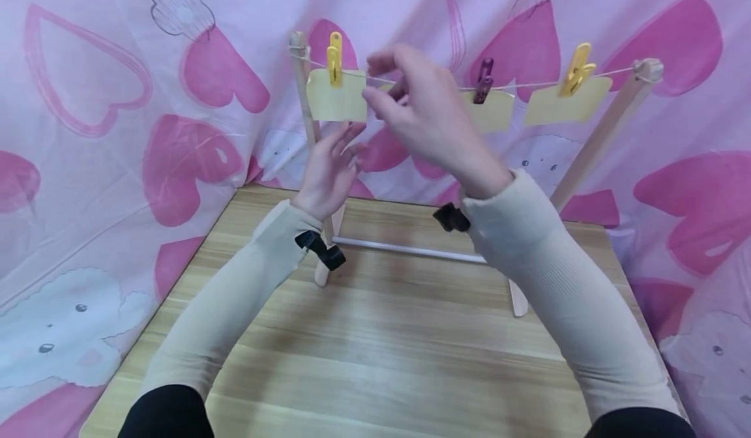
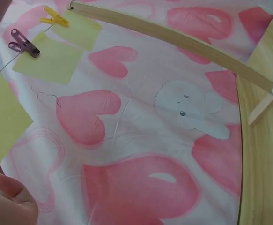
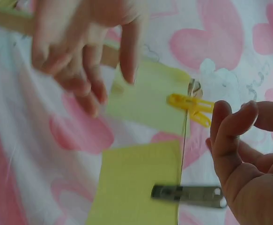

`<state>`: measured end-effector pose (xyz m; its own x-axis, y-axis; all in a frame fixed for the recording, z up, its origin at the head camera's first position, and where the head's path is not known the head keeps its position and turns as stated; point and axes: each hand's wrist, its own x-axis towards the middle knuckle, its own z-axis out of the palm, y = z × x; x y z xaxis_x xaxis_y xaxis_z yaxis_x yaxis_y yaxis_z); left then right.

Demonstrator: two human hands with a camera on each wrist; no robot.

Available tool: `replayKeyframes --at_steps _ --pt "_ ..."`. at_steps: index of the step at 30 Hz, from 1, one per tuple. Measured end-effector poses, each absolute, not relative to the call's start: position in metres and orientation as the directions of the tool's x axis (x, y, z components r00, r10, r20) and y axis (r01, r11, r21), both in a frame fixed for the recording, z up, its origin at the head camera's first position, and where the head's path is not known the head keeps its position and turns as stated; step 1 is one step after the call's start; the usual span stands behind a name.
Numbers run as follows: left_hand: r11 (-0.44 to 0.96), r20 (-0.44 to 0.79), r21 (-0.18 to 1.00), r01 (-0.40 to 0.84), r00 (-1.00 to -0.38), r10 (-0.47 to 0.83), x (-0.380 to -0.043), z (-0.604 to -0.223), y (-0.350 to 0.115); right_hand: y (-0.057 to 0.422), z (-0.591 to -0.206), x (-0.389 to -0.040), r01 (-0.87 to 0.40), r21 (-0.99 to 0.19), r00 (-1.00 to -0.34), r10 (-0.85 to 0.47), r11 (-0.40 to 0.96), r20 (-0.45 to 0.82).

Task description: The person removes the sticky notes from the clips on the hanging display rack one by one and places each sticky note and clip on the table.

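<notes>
Yellow card hangs upper left of centre in the head view, one yellow clip pinning it to the string. Left hand is loose-fingered at its lower edge; right hand, thumb and fingers parted, is by its right edge; neither appears to grip anything. Likely trouble: a fingertip nudge from below could skew the card, its lone clip letting it pivot; a knuckle snagging the string could set neighbouring cards swinging or drag the wooden post askew.
</notes>
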<state>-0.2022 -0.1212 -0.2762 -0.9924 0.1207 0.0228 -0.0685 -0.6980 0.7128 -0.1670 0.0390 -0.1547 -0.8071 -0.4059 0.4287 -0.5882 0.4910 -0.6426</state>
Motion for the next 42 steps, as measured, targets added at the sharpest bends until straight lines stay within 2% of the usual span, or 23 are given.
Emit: replayKeyframes --at_steps 6,10,17,30,42 --pt "-0.76 0.085 0.648 0.043 -0.996 0.017 -0.209 -0.273 -0.115 0.007 -0.138 -0.183 -0.481 -0.713 -0.871 -0.371 0.51 0.322" --pt "-0.779 0.087 0.622 0.08 -0.996 -0.033 -0.211 -0.269 -0.111 -0.006 -0.133 -0.193 -0.44 -0.699 -0.893 -0.356 0.564 0.274" --pt "-0.768 0.077 0.631 0.113 -0.994 -0.083 -0.21 -0.267 -0.108 -0.012 -0.132 -0.207 -0.39 -0.75 -0.906 -0.367 0.534 0.21" --pt "-0.729 0.099 0.669 0.145 -0.989 -0.106 -0.209 -0.267 -0.106 -0.008 -0.132 -0.21 -0.42 -0.725 -0.898 -0.366 0.546 0.245" --pt "-0.753 0.063 0.642 0.142 -0.989 -0.132 -0.21 -0.269 -0.108 -0.007 -0.126 -0.207 -0.409 -0.754 -0.9 -0.363 0.515 0.24"
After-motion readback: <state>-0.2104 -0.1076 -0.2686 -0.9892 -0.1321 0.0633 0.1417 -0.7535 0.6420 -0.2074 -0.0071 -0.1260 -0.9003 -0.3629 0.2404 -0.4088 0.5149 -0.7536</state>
